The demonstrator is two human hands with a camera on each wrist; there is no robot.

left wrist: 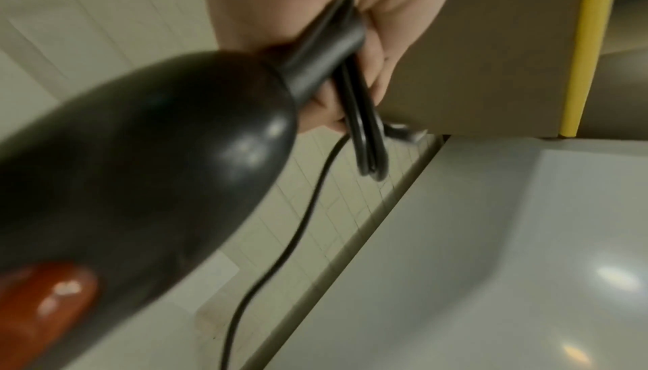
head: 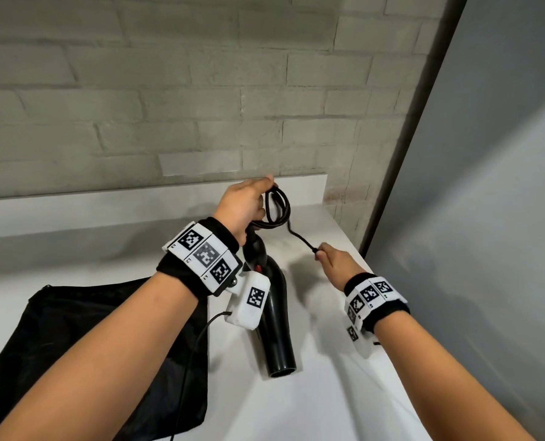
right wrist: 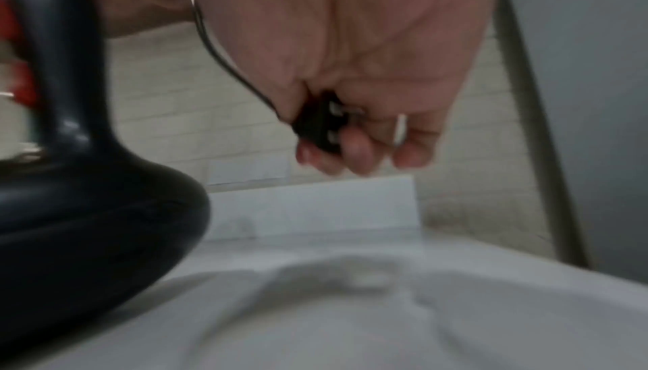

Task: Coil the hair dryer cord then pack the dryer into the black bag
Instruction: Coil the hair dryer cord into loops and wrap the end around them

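Observation:
The black hair dryer (head: 272, 313) hangs nozzle-down toward me over the white counter (head: 312, 402); its red switch (left wrist: 42, 309) shows in the left wrist view. My left hand (head: 244, 206) grips the dryer's cord end together with several loops of the black cord (head: 277, 208), seen close as a bundle of cord loops (left wrist: 364, 137). From the loops the cord runs right to my right hand (head: 331, 261), which holds the black plug (right wrist: 317, 123) with its metal pins showing. The black bag (head: 74, 345) lies flat on the counter at left.
A grey brick wall (head: 169, 90) stands behind the counter, with a low white ledge (head: 137, 202) along its foot. A grey panel (head: 487, 186) closes off the right side. A thin sensor cable (head: 195, 345) hangs from my left wrist over the bag.

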